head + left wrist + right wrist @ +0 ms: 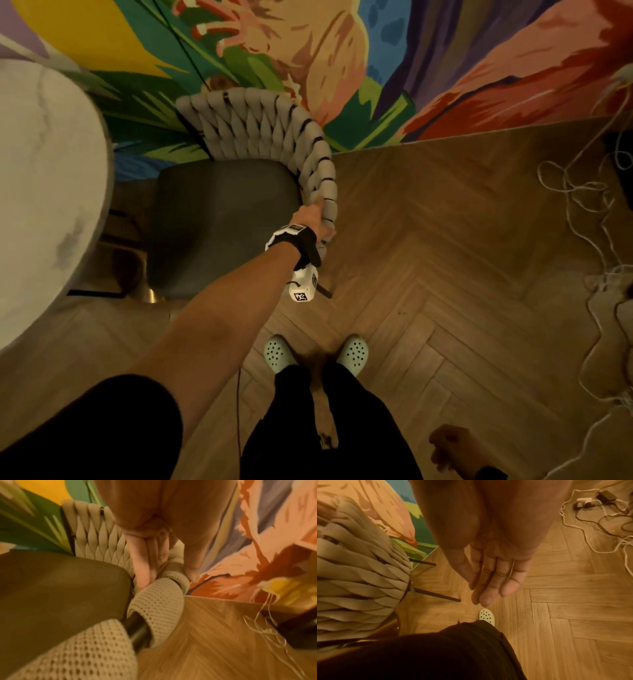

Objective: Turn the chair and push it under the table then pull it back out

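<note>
no readable writing anywhere; the only marking is a black-and-white square tag on the white wrist camera unit point(303, 284), strapped on with a black band

counts: one chair, one worktop, two hands, two pale mint perforated clogs point(279, 353), one loose tangle of white cables point(582, 192) on the herringbone wood floor point(445, 274)

the chair with the grey woven-rope curved back and dark grey seat cushion point(222, 219) stands partly on the floor, partly on the bright multicoloured patterned rug point(342, 51). its seat lies just beside the edge of the round white marble-look worktop point(41, 171) at the left, not under it. thin dark legs show below the back in the right wrist view

left hand point(317, 219): arm stretched out forward from the shoulder, grip closed round the top rail of the chair back at its right end. in the left wrist view the fingers point(142, 566) lie down the inner face of the weave and the thumb point(192, 568) down the outer face, the rope rail pinched between them

right hand point(489, 573): hangs low at the person's side near the right leg, well apart from the chair, palm facing in, fingers nearly straight and close together, holding nothing

person stands upright behind the chair's right end, in black trousers, feet side by side
</note>
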Motion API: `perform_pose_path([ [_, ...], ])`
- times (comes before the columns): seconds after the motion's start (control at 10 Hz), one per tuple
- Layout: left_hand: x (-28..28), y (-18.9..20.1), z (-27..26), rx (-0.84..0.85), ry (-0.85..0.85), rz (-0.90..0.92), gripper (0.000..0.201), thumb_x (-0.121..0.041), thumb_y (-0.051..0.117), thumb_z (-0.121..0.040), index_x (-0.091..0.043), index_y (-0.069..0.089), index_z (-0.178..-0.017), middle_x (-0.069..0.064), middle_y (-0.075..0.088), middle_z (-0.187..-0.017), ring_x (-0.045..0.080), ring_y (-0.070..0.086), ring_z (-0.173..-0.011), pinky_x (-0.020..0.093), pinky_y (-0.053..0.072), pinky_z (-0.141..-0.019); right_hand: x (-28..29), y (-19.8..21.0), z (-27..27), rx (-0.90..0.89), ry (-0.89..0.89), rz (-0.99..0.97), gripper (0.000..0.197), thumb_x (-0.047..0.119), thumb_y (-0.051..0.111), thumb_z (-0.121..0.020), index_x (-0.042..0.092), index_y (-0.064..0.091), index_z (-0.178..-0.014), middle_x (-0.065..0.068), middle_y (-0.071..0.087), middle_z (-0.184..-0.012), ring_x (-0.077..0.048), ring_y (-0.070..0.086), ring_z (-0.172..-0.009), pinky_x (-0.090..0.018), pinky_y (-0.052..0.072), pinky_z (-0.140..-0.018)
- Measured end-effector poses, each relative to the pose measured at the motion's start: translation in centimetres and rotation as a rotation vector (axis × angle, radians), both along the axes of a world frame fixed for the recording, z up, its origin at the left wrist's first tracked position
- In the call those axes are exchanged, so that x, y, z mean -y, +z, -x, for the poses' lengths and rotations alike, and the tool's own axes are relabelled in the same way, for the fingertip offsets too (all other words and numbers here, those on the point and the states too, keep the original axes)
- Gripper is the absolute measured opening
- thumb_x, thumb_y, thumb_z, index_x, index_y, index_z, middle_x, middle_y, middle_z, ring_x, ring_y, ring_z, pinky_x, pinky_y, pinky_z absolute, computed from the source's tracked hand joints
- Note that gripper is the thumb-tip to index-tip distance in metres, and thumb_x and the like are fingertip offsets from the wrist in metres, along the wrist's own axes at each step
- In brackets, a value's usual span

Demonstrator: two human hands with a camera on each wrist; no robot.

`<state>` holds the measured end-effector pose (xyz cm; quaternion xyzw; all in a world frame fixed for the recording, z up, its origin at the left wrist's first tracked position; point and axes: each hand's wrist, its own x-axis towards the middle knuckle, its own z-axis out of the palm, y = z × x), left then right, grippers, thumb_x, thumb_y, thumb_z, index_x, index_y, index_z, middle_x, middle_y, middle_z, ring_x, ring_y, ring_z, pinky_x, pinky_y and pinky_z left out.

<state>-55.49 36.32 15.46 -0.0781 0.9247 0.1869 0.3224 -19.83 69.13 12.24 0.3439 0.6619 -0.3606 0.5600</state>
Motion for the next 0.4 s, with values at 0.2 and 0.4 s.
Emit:
perform_pose_path([
  [0.2,4.2,4.2,-9.2,-0.106,0.042,-0.074,0.065,-0.017,0.058,-0.083,-0.024,0.037,-0.145,0.012,0.050,-0.143,0.034,0.054,-0.123,0.044,0.049,-0.100,2.7,-0.2,1.4,-0.081,0.107,0.029,0.021,0.008,0.055,-0.091,-0.006,0.069,-0.084,-0.016,0.074,-0.061,-0.026,0.066,-0.054,-0.028,0.049,-0.053],
  [0.4,5.5,2.2,-24.4,0.119,-0.005,-0.101,0.052,-0.016,0.051,-0.088,-0.022,0.046,-0.139,0.000,0.019,-0.160,0.024,0.034,-0.140,0.034,0.035,-0.110,3.1,-1.0,0.9,-0.106,0.105,-0.014,0.019,0.007,0.058,-0.089,-0.006,0.069,-0.079,-0.017,0.072,-0.056,-0.025,0.064,-0.046,-0.030,0.049,-0.054],
])
